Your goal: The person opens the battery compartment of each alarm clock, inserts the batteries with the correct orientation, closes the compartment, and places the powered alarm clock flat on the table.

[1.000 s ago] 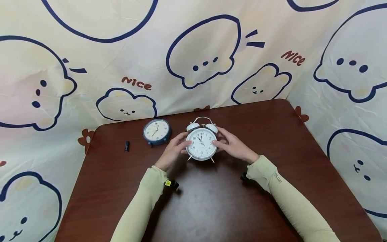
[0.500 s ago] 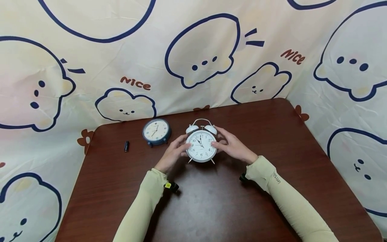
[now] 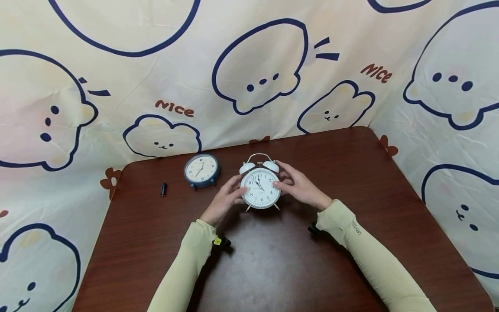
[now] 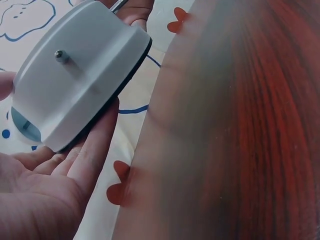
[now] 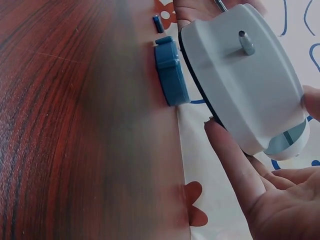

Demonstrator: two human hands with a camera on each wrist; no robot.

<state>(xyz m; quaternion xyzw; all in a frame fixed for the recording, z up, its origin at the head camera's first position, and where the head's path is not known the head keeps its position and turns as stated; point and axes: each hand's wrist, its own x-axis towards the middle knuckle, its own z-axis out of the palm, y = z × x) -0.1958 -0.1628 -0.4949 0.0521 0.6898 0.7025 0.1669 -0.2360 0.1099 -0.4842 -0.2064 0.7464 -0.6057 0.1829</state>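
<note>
A white twin-bell alarm clock [image 3: 260, 197] is held in both hands, its dial toward the head camera. On its left side the left hand [image 3: 223, 199] grips the rim, thumb at the front and fingers behind. My right hand [image 3: 302, 187] holds the opposite side in the same way. In the left wrist view, the white clock's side [image 4: 82, 75] shows a metal foot, with fingers [image 4: 92, 150] against its dark back. The right wrist view has the clock tilted and raised off the tabletop, a fingertip touching its back. That back is largely hidden.
A blue round clock [image 3: 201, 170] leans back on the table, left of the white one. Farther left lies a small dark cylinder [image 3: 163, 189]. The brown tabletop [image 3: 257, 268] ends at a printed cloth [image 3: 226, 125] behind it.
The white clock has come slightly down in the head view and turned a little, its feet shifting right. Both hands keep their hold. The blue clock and the cylinder stay put.
</note>
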